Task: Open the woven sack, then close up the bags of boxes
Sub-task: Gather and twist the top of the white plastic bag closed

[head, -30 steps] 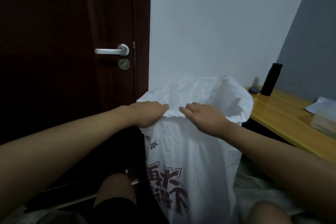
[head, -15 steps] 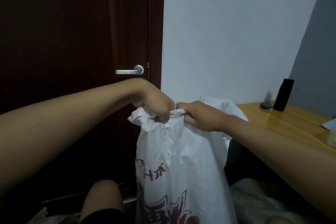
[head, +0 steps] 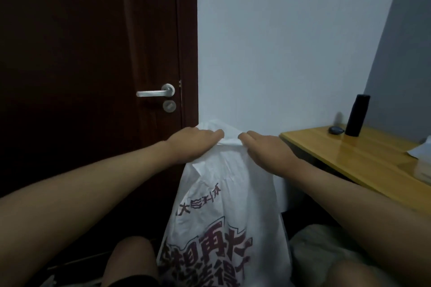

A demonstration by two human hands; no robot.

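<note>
Flanking the hands-held sack (head: pixel 224 205): door (head: pixel 93 77), desk (head: pixel 363 158), bottle (head: pixel 356 115).

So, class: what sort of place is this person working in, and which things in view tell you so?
Probably a room in a home or dormitory: a dark wooden door with a lever handle, a plain white wall, and a wooden desk.

Dim, bluish, flat light fills the wide-angle view, the door (head: pixel 88 53) at 9 o'clock nearly black, a soft sheen on the desk (head: pixel 363 158) at 3 o'clock, mild softness throughout, and lines bowing and arms stretched toward the edges.
</note>
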